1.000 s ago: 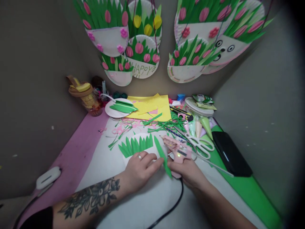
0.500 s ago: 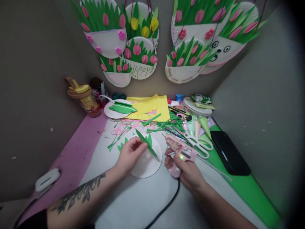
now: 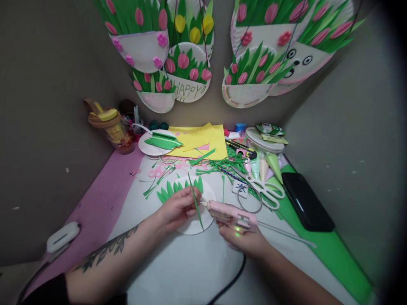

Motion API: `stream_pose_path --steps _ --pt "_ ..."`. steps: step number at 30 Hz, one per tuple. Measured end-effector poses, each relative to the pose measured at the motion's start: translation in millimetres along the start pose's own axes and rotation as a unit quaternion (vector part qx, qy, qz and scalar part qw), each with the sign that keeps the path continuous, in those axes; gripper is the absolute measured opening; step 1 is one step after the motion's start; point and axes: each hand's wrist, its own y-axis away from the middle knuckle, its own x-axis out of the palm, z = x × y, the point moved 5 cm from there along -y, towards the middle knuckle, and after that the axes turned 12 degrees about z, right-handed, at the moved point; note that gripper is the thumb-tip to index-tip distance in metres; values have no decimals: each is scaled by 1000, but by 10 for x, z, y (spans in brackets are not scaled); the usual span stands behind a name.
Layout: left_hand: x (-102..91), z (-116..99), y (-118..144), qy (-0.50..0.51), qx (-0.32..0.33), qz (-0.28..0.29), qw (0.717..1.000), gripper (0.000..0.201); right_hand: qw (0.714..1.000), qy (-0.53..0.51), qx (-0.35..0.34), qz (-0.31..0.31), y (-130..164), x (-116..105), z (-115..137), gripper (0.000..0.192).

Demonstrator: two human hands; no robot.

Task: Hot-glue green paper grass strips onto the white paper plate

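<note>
Writing: one hanging paper plate craft (image 3: 187, 80) on the wall reads "HAPPY" in thin pencil-like letters; no other text is legible.

Left hand (image 3: 178, 207): fingers pinched together on a narrow green paper leaf (image 3: 196, 203), a thin pointed strip held nearly upright and edge-on, just above the paper plate (image 3: 194, 222).

Right hand (image 3: 244, 239): fingers wrapped closed around the grip of a pink glue gun (image 3: 230, 214), smooth plastic, a green light glowing near the handle. Its nozzle points left and meets the leaf just beside the left fingertips. A black cord (image 3: 230, 281) runs from it toward the near edge.

Paper plate: white, round, lying flat on the table (image 3: 178, 262), with a row of pointed green paper blades glued along its far edge.

Table surface: white sheet in the middle, pink sheet at left, green sheet at right.

Nearby: white-handled scissors (image 3: 265, 190) right of the plate; yellow paper sheets (image 3: 203, 140) behind; green paper scraps (image 3: 222, 165) between them; a second plate with green leaves (image 3: 157, 142) at the back left; a black flat case (image 3: 307, 201) at right.
</note>
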Motion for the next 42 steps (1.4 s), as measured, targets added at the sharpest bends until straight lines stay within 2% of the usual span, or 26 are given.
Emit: stream_pose_path --steps 4,9,18,24,31,42 --pt "1 30 2 0 -10 6 1000 37 997 67 -41 22 -22 27 72 21" --pt "-11 49 6 2 -13 8 1000 36 995 92 -42 23 -27 27 121 20" --pt "-8 30 0 9 -13 4 1000 33 990 128 -50 11 -32 54 240 6" --pt "-39 -5 -7 14 -1 3 1000 31 986 148 -64 29 -31 89 305 14" --pt "-112 -49 -28 40 16 -13 999 27 969 204 -118 70 -22 126 384 43" --pt "-175 -116 -47 78 34 -45 995 27 962 222 -130 96 -30 152 360 48"
